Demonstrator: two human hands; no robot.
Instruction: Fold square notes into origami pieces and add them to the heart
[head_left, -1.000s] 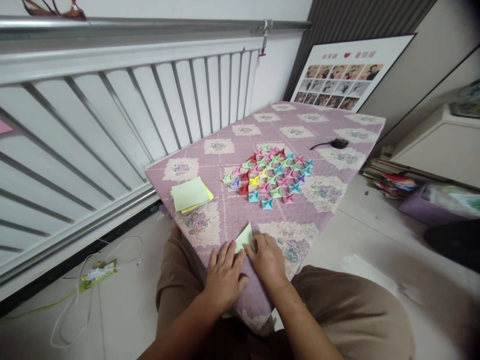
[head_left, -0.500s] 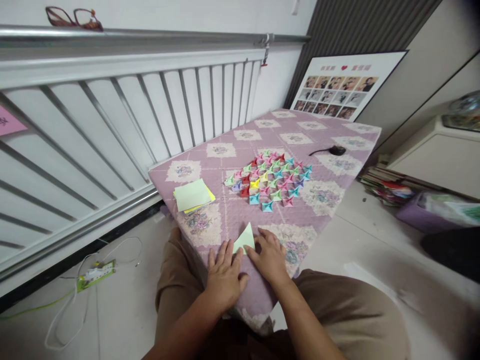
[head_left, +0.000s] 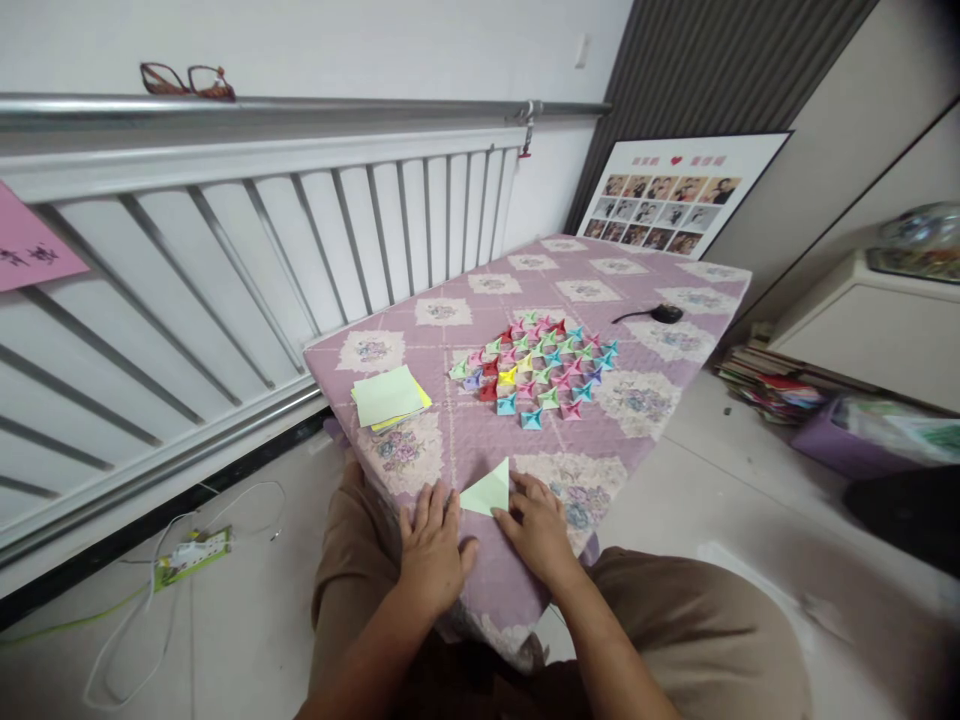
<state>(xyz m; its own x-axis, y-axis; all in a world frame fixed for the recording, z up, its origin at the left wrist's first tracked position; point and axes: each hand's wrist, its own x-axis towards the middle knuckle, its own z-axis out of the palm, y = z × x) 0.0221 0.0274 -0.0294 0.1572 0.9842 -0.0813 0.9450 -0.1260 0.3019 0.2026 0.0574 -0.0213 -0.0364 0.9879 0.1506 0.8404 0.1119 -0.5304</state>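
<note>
A pale green sheet of paper [head_left: 487, 490], folded into a triangle, lies near the front corner of the table. My right hand [head_left: 538, 528] has its right edge between thumb and curled fingers. Flat on the cloth, my left hand [head_left: 435, 552] spreads its fingers at the paper's left tip and holds nothing. Farther back, several small folded paper pieces [head_left: 549, 398] in green, pink, red, blue and yellow stand in close rows. To their left sits a stack of square paper sheets [head_left: 386, 397], pale green on top with yellow beneath.
A pink floral tablecloth [head_left: 420, 345] covers the table, which borders a white radiator [head_left: 330, 230]. A black object with a thin cord [head_left: 666, 314] rests toward the far right. A photo board [head_left: 679, 190] leans behind. On the floor at left is a power strip [head_left: 196, 553].
My left hand has shifted left, off the paper. More of the folded triangle now shows, its right edge in my right hand. The camera view has tilted slightly up.
</note>
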